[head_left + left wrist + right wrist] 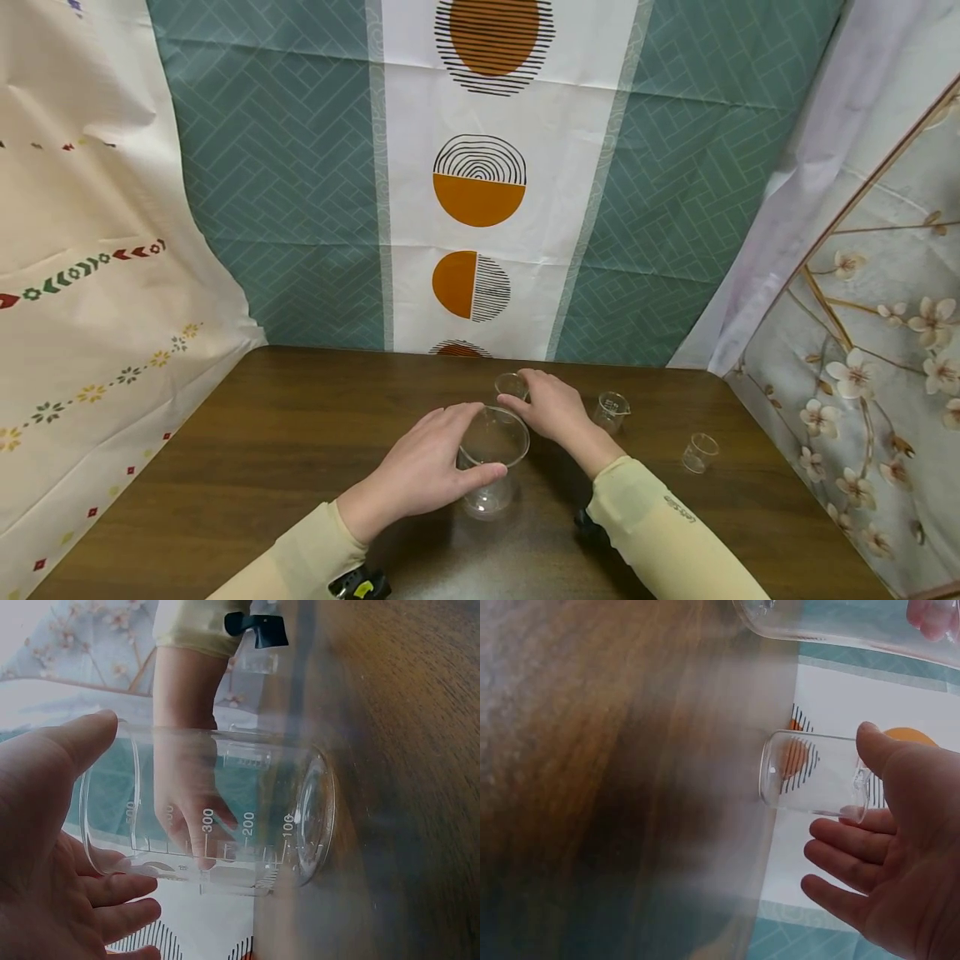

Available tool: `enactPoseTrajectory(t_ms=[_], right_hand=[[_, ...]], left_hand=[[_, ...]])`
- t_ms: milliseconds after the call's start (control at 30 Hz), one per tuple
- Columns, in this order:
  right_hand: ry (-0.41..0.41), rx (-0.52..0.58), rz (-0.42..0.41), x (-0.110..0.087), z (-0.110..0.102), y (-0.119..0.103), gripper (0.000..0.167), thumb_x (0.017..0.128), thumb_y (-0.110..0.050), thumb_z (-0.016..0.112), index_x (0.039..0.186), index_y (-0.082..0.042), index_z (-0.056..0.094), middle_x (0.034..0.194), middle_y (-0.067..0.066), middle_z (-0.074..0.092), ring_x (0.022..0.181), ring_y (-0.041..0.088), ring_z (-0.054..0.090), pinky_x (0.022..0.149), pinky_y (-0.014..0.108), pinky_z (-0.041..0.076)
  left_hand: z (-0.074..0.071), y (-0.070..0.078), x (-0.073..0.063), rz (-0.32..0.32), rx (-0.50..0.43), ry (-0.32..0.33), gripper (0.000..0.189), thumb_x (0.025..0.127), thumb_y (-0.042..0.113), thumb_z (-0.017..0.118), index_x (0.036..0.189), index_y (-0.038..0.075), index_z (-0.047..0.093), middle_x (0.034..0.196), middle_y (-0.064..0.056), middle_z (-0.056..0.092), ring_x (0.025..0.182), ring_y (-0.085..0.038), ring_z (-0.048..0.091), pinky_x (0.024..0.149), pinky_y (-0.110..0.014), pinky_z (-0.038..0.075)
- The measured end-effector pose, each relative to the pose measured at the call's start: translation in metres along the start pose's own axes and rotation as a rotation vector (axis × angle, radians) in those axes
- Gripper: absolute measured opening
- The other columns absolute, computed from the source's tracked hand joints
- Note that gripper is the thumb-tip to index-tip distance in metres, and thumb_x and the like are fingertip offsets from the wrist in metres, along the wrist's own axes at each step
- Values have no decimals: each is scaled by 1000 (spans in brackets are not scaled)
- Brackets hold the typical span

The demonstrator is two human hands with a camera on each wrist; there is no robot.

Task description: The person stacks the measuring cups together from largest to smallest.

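Note:
A large clear glass beaker [487, 498] with white volume marks stands upright on the table, in front of me. My left hand [429, 465] holds it near the rim, thumb on the near side and fingers round the left. In the left wrist view the thumb [97, 735] and index finger lie on opposite sides of its mouth. Behind it is a smaller glass beaker [817, 772], partly hidden by my right hand [553, 405] in the head view. The right thumb and index finger grip this smaller beaker at its rim, the other fingers spread loosely.
To the right of my right hand stands another small beaker [611, 412] with a spout. A smaller glass cup [699, 454] is farther right, near the edge of the brown wooden table [315, 417]. Patterned cloths [300, 167] hang behind and at both sides.

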State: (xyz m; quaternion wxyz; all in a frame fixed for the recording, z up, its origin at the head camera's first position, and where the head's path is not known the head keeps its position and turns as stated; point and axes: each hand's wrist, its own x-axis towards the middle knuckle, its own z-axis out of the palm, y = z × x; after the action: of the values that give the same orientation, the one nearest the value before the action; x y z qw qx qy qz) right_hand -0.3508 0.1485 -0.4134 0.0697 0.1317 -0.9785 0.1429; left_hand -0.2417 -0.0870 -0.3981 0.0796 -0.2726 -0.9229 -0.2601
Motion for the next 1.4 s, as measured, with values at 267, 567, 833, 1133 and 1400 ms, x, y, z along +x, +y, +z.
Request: enactPoseTrajectory(t_ms=[267, 567, 833, 1133, 1400], right_hand=[[29, 16, -2, -2, 1, 2, 68, 104, -59, 73, 146, -6, 67, 136, 14, 73, 122, 34, 71, 98, 56, 60], [71, 50, -17, -8, 1, 3, 65, 101, -56, 78, 142, -7, 70, 136, 13, 74, 118, 33, 73, 96, 55, 60], [110, 53, -25, -14, -2, 4, 62, 98, -55, 82, 138, -7, 72, 132, 10, 76, 113, 31, 74, 94, 53, 61], [92, 71, -6, -23, -8, 3, 63, 97, -55, 84, 138, -9, 72, 130, 9, 77, 110, 30, 75, 93, 53, 61], [99, 73, -5, -31, -15, 1, 61, 97, -53, 84, 137, -9, 73, 132, 10, 77, 113, 31, 75, 93, 54, 61]], left_hand=[[0, 1, 1, -4, -3, 1, 89, 97, 67, 76, 159, 7, 55, 159, -10, 60, 146, -37, 55, 121, -56, 44], [-1, 1, 2, -6, -11, 4, 89, 97, 66, 76, 160, 7, 54, 162, -10, 57, 144, -37, 56, 120, -56, 45], [-1, 2, 2, -17, -28, 0, 91, 96, 68, 76, 161, 8, 54, 170, -10, 48, 150, -39, 52, 121, -59, 44], [0, 1, 1, -29, -39, -8, 92, 96, 67, 77, 162, 8, 52, 167, -11, 52, 149, -38, 52, 121, -59, 44], [1, 1, 0, -36, -40, -12, 93, 96, 68, 76, 163, 9, 51, 167, -11, 52, 150, -38, 51, 120, -60, 44]])
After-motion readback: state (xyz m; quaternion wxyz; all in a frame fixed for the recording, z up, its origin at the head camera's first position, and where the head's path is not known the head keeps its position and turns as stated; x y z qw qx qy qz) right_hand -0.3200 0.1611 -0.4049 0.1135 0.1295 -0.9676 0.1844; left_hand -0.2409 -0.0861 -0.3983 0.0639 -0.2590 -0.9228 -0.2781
